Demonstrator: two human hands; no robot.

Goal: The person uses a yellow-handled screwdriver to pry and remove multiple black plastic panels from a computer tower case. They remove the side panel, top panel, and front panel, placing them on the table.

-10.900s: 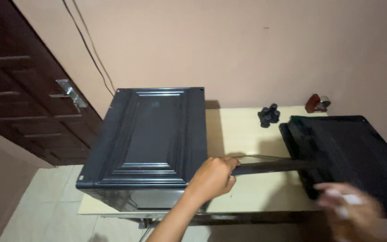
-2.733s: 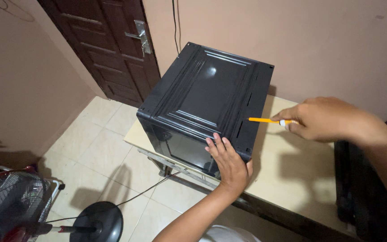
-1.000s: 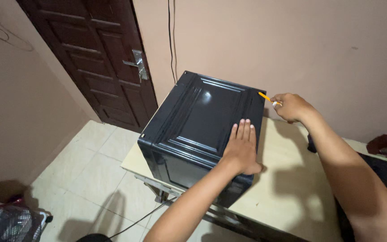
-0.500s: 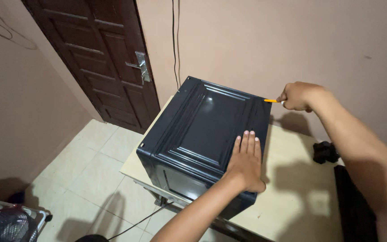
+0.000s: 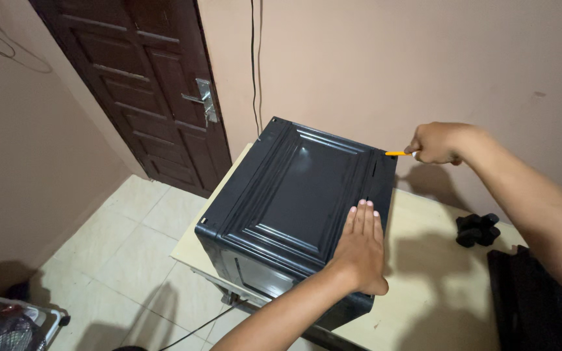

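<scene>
My left hand (image 5: pixel 361 246) lies flat and open on the near right part of the black metal casing (image 5: pixel 297 208), which stands on the pale table (image 5: pixel 437 286) at its left end. My right hand (image 5: pixel 436 142) is closed around a yellow-handled screwdriver (image 5: pixel 396 153), its tip at the casing's far right corner. I judge the work mid-way: the casing is on, this corner being worked, and I cannot tell what fasteners remain.
</scene>
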